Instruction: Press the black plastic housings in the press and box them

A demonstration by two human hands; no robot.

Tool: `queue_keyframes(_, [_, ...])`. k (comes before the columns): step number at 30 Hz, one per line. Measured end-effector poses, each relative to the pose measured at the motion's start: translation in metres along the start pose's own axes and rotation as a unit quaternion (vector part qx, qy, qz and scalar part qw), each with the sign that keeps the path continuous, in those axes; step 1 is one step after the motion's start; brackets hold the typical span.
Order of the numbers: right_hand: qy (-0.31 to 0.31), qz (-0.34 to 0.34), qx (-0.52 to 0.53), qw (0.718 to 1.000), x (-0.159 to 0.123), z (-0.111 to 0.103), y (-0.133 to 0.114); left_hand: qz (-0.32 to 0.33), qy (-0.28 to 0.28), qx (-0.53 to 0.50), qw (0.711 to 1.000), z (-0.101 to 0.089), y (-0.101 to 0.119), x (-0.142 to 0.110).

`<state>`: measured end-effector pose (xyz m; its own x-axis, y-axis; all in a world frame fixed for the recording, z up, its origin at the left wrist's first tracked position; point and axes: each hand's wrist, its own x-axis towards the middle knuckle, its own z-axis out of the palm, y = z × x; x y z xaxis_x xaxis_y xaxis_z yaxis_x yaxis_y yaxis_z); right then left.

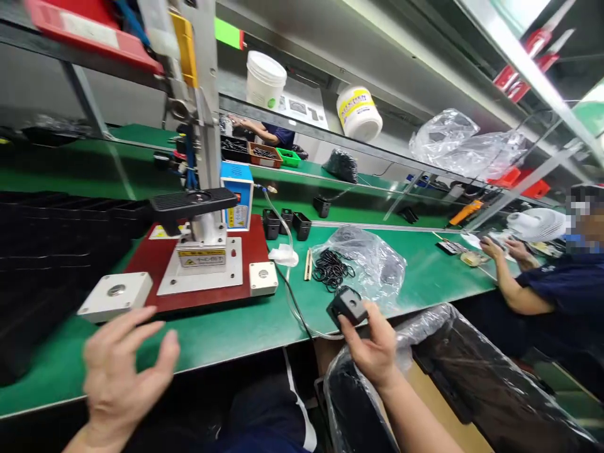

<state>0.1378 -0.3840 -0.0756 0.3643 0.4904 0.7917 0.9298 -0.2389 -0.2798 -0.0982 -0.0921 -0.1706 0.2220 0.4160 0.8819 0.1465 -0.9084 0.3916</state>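
Observation:
My right hand (372,346) grips a small black plastic housing (348,306) between thumb and fingers, above the front edge of the green bench. My left hand (127,365) hangs in the air with its fingers apart, holding nothing, just in front of a white button box (116,294). Behind it stands a press (201,220) on a dark red base, with a black part (193,202) across its head. A second white button box (263,278) sits at the base's right corner. Loose black rubber rings (331,270) lie on a clear plastic bag (368,258).
Several black housings (301,225) stand behind the press's right side. Black trays (61,245) fill the left. A plastic-lined box (438,321) is below the bench at right. A tub (359,113) rests on the shelf above. A co-worker (552,283) works at the right.

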Motion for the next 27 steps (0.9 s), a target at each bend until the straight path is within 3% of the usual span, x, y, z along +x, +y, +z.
queue_keyframes(2, [-0.025,-0.051,0.080,0.995,0.010,0.021,-0.025,0.049,-0.059,-0.029,0.997,0.000,0.033,0.002])
queue_keyframes(3, [-0.030,-0.066,0.115,0.991,0.013,0.029,-0.036,0.041,-0.086,-0.059,0.994,0.001,0.047,0.003])
queue_keyframes(5, [-0.041,-0.075,0.182,0.980,0.020,0.042,-0.055,0.000,-0.125,-0.113,0.986,0.003,0.065,0.008])
queue_keyframes(7, [-0.056,-0.059,0.252,0.964,0.026,0.052,-0.072,-0.086,-0.177,-0.184,0.963,0.006,0.075,0.012])
queue_keyframes(8, [-0.067,-0.045,0.290,0.953,0.028,0.056,-0.080,-0.135,-0.213,-0.234,0.939,0.006,0.078,0.014])
queue_keyframes(10, [-0.091,-0.032,0.361,0.928,0.032,0.062,-0.093,-0.221,-0.290,-0.351,0.862,0.008,0.083,0.019])
queue_keyframes(12, [-0.097,-0.035,0.400,0.911,0.032,0.068,-0.101,-0.268,-0.342,-0.440,0.786,0.009,0.088,0.023])
queue_keyframes(13, [-0.093,-0.030,0.402,0.910,0.030,0.070,-0.103,-0.278,-0.352,-0.461,0.766,0.009,0.090,0.024])
queue_keyframes(15, [-0.083,0.010,0.375,0.923,0.023,0.073,-0.101,-0.286,-0.347,-0.473,0.758,0.010,0.093,0.024])
queue_keyframes(19, [-0.097,0.127,0.306,0.938,0.005,0.079,-0.086,-0.302,-0.313,-0.459,0.775,0.013,0.095,0.022])
queue_keyframes(22, [-0.105,0.166,0.310,0.930,-0.001,0.086,-0.078,-0.320,-0.305,-0.435,0.785,0.014,0.095,0.022])
queue_keyframes(27, [-0.121,0.209,0.339,0.909,0.000,0.097,-0.076,-0.345,-0.296,-0.453,0.767,0.011,0.095,0.026])
